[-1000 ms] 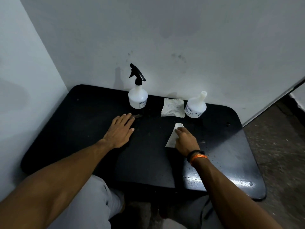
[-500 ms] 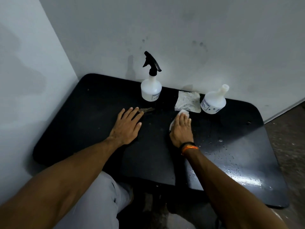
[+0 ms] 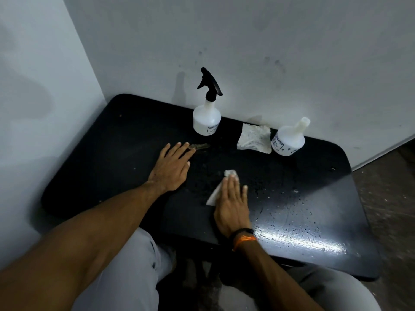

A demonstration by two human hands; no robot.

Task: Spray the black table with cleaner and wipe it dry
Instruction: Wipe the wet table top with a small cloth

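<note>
The black table (image 3: 107, 153) fills the middle of the view, with droplets glinting on its right half. My right hand (image 3: 232, 204) lies flat on a white tissue (image 3: 216, 193), pressing it onto the tabletop near the front middle; the tissue shows past my fingertips and to their left. My left hand (image 3: 171, 169) rests palm down with fingers spread, to the left of the tissue, holding nothing. A white spray bottle with a black trigger head (image 3: 207, 117) stands at the back edge by the wall.
A crumpled white tissue (image 3: 253, 138) lies at the back beside a second white bottle without a spray head (image 3: 288, 140). A small brownish scrap (image 3: 201, 146) lies by my left fingertips. Walls close in at left and back; floor shows at right.
My right hand has slid the tissue back toward me from near the crumpled tissue at the back. My left hand stays flat in place. The camera view has shifted a little.
</note>
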